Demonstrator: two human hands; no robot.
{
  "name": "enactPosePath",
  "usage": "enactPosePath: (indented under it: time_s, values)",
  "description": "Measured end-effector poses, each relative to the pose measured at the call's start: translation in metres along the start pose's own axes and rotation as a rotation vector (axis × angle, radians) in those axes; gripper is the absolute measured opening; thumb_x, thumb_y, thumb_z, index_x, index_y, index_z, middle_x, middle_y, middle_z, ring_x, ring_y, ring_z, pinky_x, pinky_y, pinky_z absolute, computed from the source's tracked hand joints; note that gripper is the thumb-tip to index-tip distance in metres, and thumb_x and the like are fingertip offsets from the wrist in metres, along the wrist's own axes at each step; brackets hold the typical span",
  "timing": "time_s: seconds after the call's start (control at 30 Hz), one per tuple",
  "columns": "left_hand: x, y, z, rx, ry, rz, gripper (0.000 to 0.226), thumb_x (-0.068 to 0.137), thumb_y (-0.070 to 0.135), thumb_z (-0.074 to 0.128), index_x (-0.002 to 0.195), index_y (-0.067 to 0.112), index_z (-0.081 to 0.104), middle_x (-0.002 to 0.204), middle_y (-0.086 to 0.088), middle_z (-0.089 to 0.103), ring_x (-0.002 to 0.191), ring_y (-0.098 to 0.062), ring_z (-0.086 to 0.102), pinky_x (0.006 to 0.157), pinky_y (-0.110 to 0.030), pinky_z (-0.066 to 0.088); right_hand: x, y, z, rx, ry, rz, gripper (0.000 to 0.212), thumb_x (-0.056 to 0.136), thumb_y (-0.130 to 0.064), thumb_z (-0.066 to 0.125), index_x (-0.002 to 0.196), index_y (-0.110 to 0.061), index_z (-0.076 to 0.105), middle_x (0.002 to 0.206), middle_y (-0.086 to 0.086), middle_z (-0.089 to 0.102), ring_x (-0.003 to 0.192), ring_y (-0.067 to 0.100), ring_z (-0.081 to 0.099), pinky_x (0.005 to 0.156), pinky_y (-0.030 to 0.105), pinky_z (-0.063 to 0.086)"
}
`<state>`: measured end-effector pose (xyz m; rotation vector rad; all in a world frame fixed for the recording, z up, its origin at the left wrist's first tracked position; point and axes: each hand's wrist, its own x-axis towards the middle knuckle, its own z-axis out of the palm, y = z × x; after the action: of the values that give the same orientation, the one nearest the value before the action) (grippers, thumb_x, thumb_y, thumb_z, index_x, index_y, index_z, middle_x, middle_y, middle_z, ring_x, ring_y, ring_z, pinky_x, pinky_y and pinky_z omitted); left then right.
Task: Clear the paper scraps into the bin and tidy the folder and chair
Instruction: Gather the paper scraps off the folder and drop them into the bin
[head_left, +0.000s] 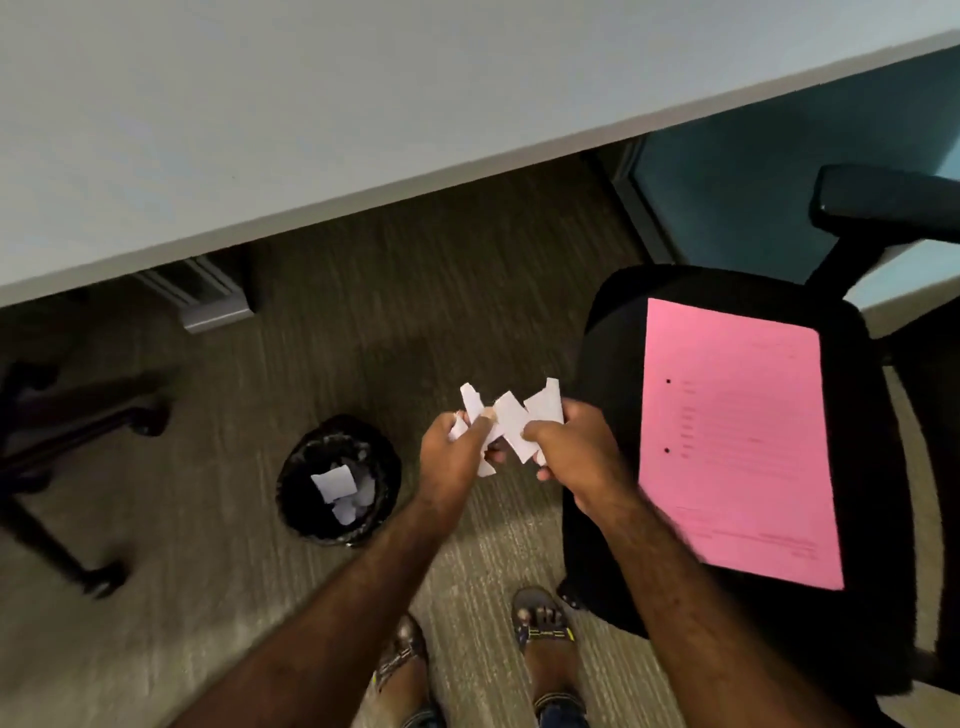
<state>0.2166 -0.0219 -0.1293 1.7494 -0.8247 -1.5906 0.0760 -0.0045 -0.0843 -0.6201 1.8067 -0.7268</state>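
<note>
Both of my hands hold a bunch of white paper scraps (511, 418) above the carpet. My left hand (454, 457) grips the left pieces and my right hand (574, 452) grips the right ones. A small round black bin (291, 470) with a black liner stands on the floor to the lower left of my hands, with several white scraps inside. A pink folder (737, 441) lies flat on the seat of a black office chair (613, 322) at the right, just beside my right hand.
A pale desk top (311, 114) spans the upper view, its edge running diagonally. Its grey leg (208, 296) stands at the left. Another chair's dark wheeled base (67, 431) is at the far left. My sandalled feet (540, 634) stand on the carpet below.
</note>
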Motion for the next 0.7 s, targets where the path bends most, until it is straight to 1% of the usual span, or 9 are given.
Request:
enactPosePath:
  time_s: [0.1, 0.23, 0.33, 0.4, 0.47, 0.53, 0.57, 0.67, 0.7]
  values:
    - [0.008, -0.028, -0.062, 0.007, 0.068, -0.06, 0.033, 0.097, 0.024, 0.07, 0.11, -0.005, 0.065, 0.098, -0.024, 0.078, 0.053, -0.015, 0.069, 0.044, -0.022, 0.051, -0.001, 0.004, 0.062, -0.03, -0.074, 0.03, 0.021, 0.078, -0.009, 0.069, 0.096, -0.018, 0.075, 0.084, 0.003, 0.08, 0.067, 0.021, 0.073, 0.046, 0.027, 0.049]
    - [0.024, -0.058, -0.14, -0.029, 0.205, -0.178, 0.023, 0.098, 0.019, 0.068, 0.108, -0.001, 0.067, 0.093, -0.018, 0.075, 0.06, -0.02, 0.066, 0.039, -0.017, 0.047, 0.002, 0.018, 0.145, -0.039, -0.159, 0.095, 0.011, 0.081, -0.005, 0.068, 0.082, -0.015, 0.07, 0.083, 0.01, 0.079, 0.062, 0.021, 0.068, 0.045, 0.028, 0.048]
    - [0.043, -0.078, -0.185, -0.02, 0.274, -0.241, 0.023, 0.094, 0.019, 0.073, 0.103, -0.001, 0.069, 0.093, -0.022, 0.074, 0.065, -0.025, 0.067, 0.038, -0.02, 0.048, 0.009, 0.032, 0.196, -0.049, -0.221, 0.177, 0.012, 0.083, -0.005, 0.067, 0.091, -0.013, 0.07, 0.085, 0.01, 0.076, 0.064, 0.021, 0.066, 0.043, 0.026, 0.047]
    - [0.059, -0.092, -0.215, -0.026, 0.326, -0.286, 0.015, 0.09, 0.017, 0.076, 0.091, 0.005, 0.067, 0.087, -0.021, 0.072, 0.07, -0.029, 0.067, 0.038, -0.022, 0.049, 0.015, 0.041, 0.235, -0.063, -0.242, 0.218, 0.019, 0.083, -0.006, 0.067, 0.101, -0.011, 0.071, 0.085, 0.011, 0.075, 0.061, 0.02, 0.063, 0.042, 0.025, 0.046]
    - [0.075, -0.107, -0.235, -0.039, 0.331, -0.329, 0.021, 0.079, 0.023, 0.081, 0.084, 0.009, 0.067, 0.09, -0.021, 0.075, 0.081, -0.036, 0.073, 0.055, -0.035, 0.061, 0.02, 0.048, 0.262, -0.077, -0.24, 0.245, 0.02, 0.083, -0.006, 0.067, 0.103, -0.01, 0.071, 0.086, 0.011, 0.074, 0.06, 0.019, 0.063, 0.042, 0.025, 0.047]
    - [0.093, -0.123, -0.252, -0.036, 0.327, -0.363, 0.034, 0.069, 0.029, 0.081, 0.091, 0.006, 0.07, 0.097, -0.023, 0.078, 0.088, -0.038, 0.077, 0.077, -0.053, 0.065, 0.026, 0.055, 0.286, -0.097, -0.225, 0.253, 0.018, 0.084, -0.007, 0.068, 0.1, -0.013, 0.071, 0.089, 0.011, 0.075, 0.063, 0.021, 0.065, 0.042, 0.026, 0.048]
    - [0.1, -0.126, -0.261, -0.036, 0.327, -0.38, 0.035, 0.071, 0.026, 0.082, 0.095, 0.004, 0.071, 0.096, -0.022, 0.077, 0.085, -0.036, 0.077, 0.078, -0.052, 0.065, 0.029, 0.059, 0.299, -0.116, -0.214, 0.252, 0.019, 0.083, -0.009, 0.068, 0.102, -0.013, 0.072, 0.092, 0.01, 0.076, 0.066, 0.023, 0.068, 0.043, 0.026, 0.049]
    - [0.112, -0.12, -0.273, -0.026, 0.341, -0.402, 0.014, 0.089, 0.009, 0.075, 0.097, 0.0, 0.067, 0.075, -0.011, 0.068, 0.062, -0.023, 0.067, 0.046, -0.024, 0.057, 0.041, 0.069, 0.329, -0.208, -0.186, 0.239, 0.03, 0.081, -0.014, 0.071, 0.111, -0.014, 0.074, 0.097, 0.01, 0.078, 0.077, 0.026, 0.075, 0.051, 0.033, 0.059]
    - [0.118, -0.122, -0.277, -0.029, 0.35, -0.406, 0.01, 0.091, 0.007, 0.074, 0.093, 0.0, 0.067, 0.072, -0.009, 0.065, 0.061, -0.022, 0.065, 0.043, -0.021, 0.055, 0.045, 0.072, 0.339, -0.235, -0.18, 0.239, 0.031, 0.081, -0.014, 0.073, 0.112, -0.013, 0.073, 0.099, 0.01, 0.078, 0.078, 0.026, 0.075, 0.054, 0.036, 0.062]
